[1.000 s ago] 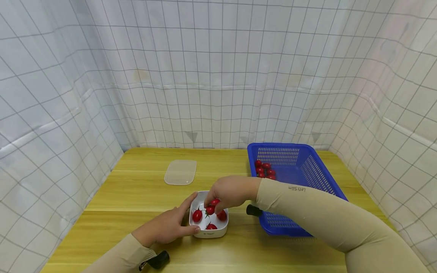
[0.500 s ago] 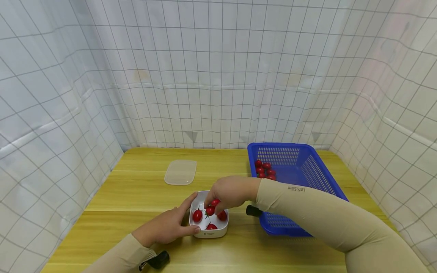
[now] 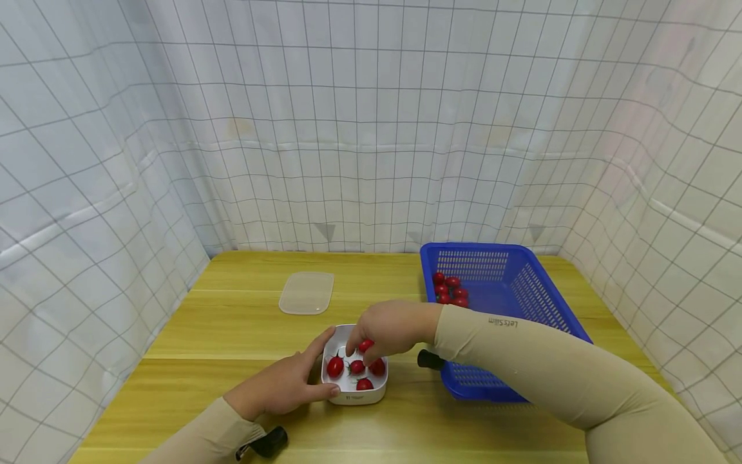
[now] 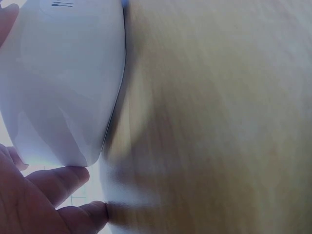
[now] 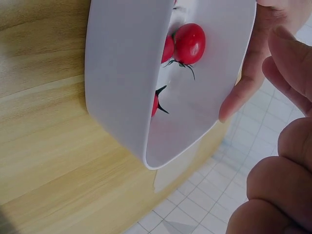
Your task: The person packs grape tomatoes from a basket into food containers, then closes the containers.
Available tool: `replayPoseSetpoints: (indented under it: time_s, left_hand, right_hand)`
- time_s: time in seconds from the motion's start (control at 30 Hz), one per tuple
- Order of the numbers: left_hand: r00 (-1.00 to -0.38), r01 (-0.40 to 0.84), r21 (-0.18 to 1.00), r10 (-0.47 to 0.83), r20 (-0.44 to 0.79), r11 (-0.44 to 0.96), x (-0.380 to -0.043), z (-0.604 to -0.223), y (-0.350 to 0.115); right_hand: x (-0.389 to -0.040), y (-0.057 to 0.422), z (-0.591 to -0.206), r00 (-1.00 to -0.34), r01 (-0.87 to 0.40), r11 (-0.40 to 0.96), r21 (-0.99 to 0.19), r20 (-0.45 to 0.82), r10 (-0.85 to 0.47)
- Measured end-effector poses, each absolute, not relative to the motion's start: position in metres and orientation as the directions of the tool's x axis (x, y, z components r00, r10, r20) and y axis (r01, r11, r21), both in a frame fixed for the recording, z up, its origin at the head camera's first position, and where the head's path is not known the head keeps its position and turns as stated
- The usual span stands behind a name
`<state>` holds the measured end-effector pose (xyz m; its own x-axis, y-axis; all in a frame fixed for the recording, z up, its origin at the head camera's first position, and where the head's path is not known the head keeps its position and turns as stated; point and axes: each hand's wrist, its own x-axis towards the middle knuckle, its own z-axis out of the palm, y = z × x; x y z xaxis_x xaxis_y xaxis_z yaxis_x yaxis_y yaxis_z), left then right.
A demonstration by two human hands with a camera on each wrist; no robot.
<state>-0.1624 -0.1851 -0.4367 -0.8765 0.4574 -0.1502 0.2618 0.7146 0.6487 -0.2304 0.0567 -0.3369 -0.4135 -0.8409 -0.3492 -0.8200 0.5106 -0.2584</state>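
Note:
A white square food container [image 3: 357, 397] stands on the wooden table, with several cherry tomatoes [image 3: 335, 367] lying inside. My left hand [image 3: 288, 385] grips its left side, thumb at the front rim and fingers at the back corner. In the left wrist view fingertips [image 4: 73, 174] touch the container's white wall [image 4: 63, 87]. Over the back right of the container hovers my right hand [image 3: 390, 328], pointing down with thumb and forefinger apart and nothing between them. One tomato [image 3: 366, 346] shows just under those fingers. From the right wrist, green-stemmed tomatoes [image 5: 190, 44] are visible inside.
A blue plastic basket [image 3: 553, 293] at the right holds more cherry tomatoes [image 3: 452, 282] at its left side; my right forearm crosses over it. Behind the container lies a translucent lid [image 3: 307, 293]. A white gridded curtain [image 3: 371, 161] surrounds the table.
My right fingers have let go of a tomato, which now lies lower in the middle of the container. The front tomato has shifted slightly right. My left hand has stayed in place.

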Motion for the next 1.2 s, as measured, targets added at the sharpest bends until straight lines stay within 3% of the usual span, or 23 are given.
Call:
replayPoseSetpoints:
  time_s: [0.3,0.4,0.57,0.73,1.0,1.2]
  left_hand:
    - [-0.874,0.262,0.646,0.460,-0.155,0.717,-0.161,-0.437,-0.185]
    - [-0.873,0.258,0.657,0.463,-0.156,0.708,-0.162,-0.437,-0.185]
    - [-0.872,0.252,0.673,0.465,-0.154,0.696,-0.162,-0.438,-0.185]
    - [-0.872,0.263,0.665,0.468,-0.147,0.699,-0.162,-0.436,-0.185]
    - [-0.875,0.281,0.652,0.467,-0.128,0.705,-0.162,-0.434,-0.187]
    - [-0.877,0.272,0.650,0.461,-0.135,0.709,-0.163,-0.437,-0.188]
  right_hand:
    - [-0.237,0.065,-0.329,-0.412,-0.827,0.491,-0.274,-0.300,-0.860]
    - [-0.246,0.075,-0.320,-0.463,-0.796,0.532,-0.290,-0.275,-0.843]
    - [-0.269,0.108,-0.309,-0.606,-0.700,0.639,-0.318,-0.209,-0.767]
    - [-0.297,0.155,-0.313,-0.702,-0.594,0.693,-0.408,-0.158,-0.695]
    - [-0.322,0.213,-0.332,-0.770,-0.518,0.757,-0.398,-0.167,-0.616]
    - [-0.323,0.233,-0.345,-0.770,-0.479,0.786,-0.390,-0.243,-0.590]
